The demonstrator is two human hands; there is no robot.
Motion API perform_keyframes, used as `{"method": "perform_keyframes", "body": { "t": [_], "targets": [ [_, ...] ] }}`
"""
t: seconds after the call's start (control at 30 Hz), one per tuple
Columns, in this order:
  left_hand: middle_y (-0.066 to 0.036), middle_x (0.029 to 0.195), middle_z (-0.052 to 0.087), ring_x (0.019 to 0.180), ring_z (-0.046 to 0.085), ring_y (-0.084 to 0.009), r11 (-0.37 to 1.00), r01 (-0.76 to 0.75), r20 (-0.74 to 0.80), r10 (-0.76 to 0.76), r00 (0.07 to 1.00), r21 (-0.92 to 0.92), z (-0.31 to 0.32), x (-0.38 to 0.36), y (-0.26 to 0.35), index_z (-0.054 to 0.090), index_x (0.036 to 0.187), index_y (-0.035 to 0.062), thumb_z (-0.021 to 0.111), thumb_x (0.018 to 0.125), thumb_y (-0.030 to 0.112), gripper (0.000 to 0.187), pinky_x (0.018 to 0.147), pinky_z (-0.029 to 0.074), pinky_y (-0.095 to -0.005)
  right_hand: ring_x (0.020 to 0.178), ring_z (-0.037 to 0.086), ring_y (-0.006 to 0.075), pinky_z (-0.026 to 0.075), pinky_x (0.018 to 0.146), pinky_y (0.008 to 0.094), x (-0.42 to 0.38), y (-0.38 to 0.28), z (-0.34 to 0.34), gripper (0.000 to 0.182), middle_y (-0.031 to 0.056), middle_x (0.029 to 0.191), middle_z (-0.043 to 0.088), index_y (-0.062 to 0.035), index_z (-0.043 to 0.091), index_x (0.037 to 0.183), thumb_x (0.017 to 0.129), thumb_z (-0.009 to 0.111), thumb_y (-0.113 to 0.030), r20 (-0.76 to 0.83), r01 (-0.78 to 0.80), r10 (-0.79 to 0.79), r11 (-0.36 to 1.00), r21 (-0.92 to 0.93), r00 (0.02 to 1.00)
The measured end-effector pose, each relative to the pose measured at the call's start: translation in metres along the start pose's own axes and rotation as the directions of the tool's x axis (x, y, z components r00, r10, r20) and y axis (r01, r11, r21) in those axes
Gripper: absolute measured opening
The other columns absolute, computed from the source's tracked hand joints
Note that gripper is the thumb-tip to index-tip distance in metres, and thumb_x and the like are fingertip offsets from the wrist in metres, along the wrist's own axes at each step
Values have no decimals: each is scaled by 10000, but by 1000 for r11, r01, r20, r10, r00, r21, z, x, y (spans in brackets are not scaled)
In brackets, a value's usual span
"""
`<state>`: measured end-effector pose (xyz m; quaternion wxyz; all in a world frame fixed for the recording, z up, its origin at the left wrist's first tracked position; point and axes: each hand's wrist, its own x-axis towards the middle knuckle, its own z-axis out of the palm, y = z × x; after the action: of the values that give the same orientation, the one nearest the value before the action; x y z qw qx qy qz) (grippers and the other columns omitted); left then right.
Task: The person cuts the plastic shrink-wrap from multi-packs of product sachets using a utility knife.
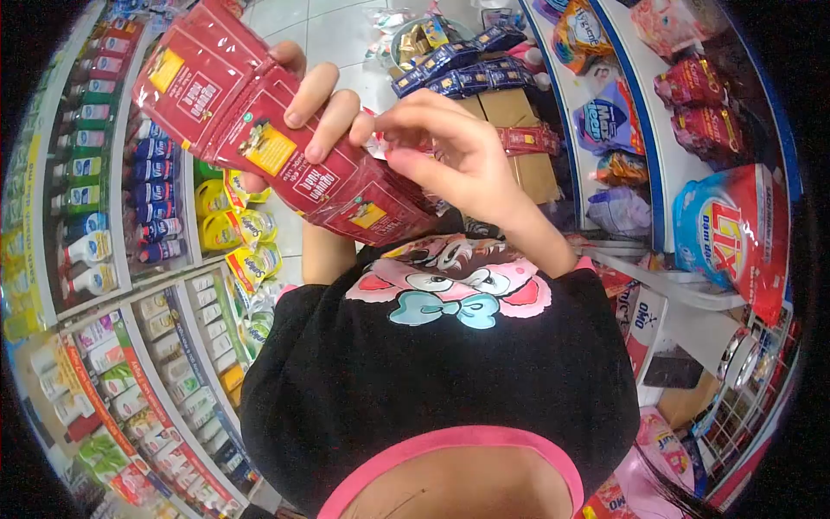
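My left hand [322, 111] is closed around a strip of red sachets [298, 156], its fingers wrapped over the strip's side. Each sachet carries a yellow picture and a pale printed label, and the strip hangs tilted in front of my chest. Close against its right edge is my right hand [462, 156], thumb and forefinger pinched together on a small white-and-red piece [377, 145]. I cannot tell whether that piece belongs to the strip. Beyond, on the floor, more red sachets [529, 140] lie across a cardboard box [510, 108].
Shelves of bottles [86, 164] and boxed goods [147, 381] line the left. On the right, a shelf [644, 112] bears detergent bags, including a large red-and-blue one [735, 233]. Dark blue sachet strips [471, 73] and a basin [406, 43] sit on the tiled floor [333, 26] ahead.
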<state>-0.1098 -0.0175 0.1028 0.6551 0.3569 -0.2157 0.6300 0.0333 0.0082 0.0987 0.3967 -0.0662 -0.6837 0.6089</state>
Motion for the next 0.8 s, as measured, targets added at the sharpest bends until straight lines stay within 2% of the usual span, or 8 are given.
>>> {"method": "perform_keyframes", "body": {
  "t": [0.1, 0.13, 0.3, 0.43, 0.57, 0.6, 0.73, 0.8],
  "targets": [
    [-10, 776, 381, 661, 442, -143, 999, -45, -19, 46, 999, 26, -2, -5, 3, 259, 1152, 102, 706, 520, 99, 773, 888, 257, -397, 650, 490, 116, 396, 541, 209, -3, -3, 9, 205, 61, 750, 501, -5, 538, 844, 652, 584, -58, -137, 64, -81, 991, -121, 987],
    [-9, 766, 373, 659, 436, -148, 999, -46, -15, 46, 999, 24, -5, -7, 5, 253, 1152, 97, 703, 518, 83, 778, 946, 155, -415, 590, 496, 109, 401, 491, 206, -4, -7, 12, 189, 66, 741, 500, -6, 540, 833, 654, 583, -47, -152, 15, -34, 992, -126, 988],
    [-1, 764, 363, 666, 430, -146, 999, -40, -48, 41, 998, 19, -10, -8, 4, 251, 1148, 103, 685, 511, 72, 772, 953, 126, -427, 580, 506, 101, 406, 491, 207, -1, -1, 19, 142, 59, 708, 512, -6, 543, 792, 659, 576, -43, -161, -48, 18, 982, -182, 987],
    [-5, 769, 357, 670, 423, -147, 1000, -12, 0, 12, 1000, 24, -13, -6, 3, 244, 1151, 107, 667, 508, 72, 770, 948, 127, -451, 582, 517, 129, 415, 514, 222, -2, 1, 20, 94, 68, 681, 512, 6, 531, 730, 654, 568, -33, -236, -70, 70, 997, 7, 969],
    [-13, 777, 349, 678, 415, -152, 996, 4, 8, -5, 1000, 92, -18, -6, 4, 234, 1154, 105, 666, 507, 72, 779, 934, 175, -466, 660, 499, 157, 394, 595, 242, -1, -1, 17, 88, 81, 705, 498, 18, 509, 725, 652, 550, -6, -188, -12, -38, 967, -253, 981],
    [-18, 786, 345, 683, 404, -151, 996, -30, 16, 29, 999, 85, -20, -6, 1, 233, 1157, 101, 650, 520, 101, 762, 841, 327, -416, 624, 507, 189, 403, 576, 263, -1, 0, 18, 66, 89, 670, 494, 4, 504, 693, 646, 545, -18, -213, 46, -116, 950, -308, 970],
    [-22, 794, 341, 678, 380, -142, 979, -53, -18, 58, 998, 198, -23, -6, 6, 242, 1155, 91, 597, 535, 153, 716, 580, 349, -282, 678, 477, 224, 376, 612, 292, -4, 4, 24, 79, 92, 692, 475, -6, 484, 704, 637, 527, -6, -232, 54, -167, 903, -426, 958],
    [-24, 794, 340, 676, 378, -141, 974, -55, -18, 60, 998, 222, -22, -5, 8, 243, 1152, 87, 591, 537, 154, 710, 586, 353, -281, 722, 444, 231, 344, 646, 306, -5, 4, 23, 110, 79, 729, 461, -19, 469, 709, 615, 521, 1, -158, 109, -236, 821, -561, 959]
  ]
}}
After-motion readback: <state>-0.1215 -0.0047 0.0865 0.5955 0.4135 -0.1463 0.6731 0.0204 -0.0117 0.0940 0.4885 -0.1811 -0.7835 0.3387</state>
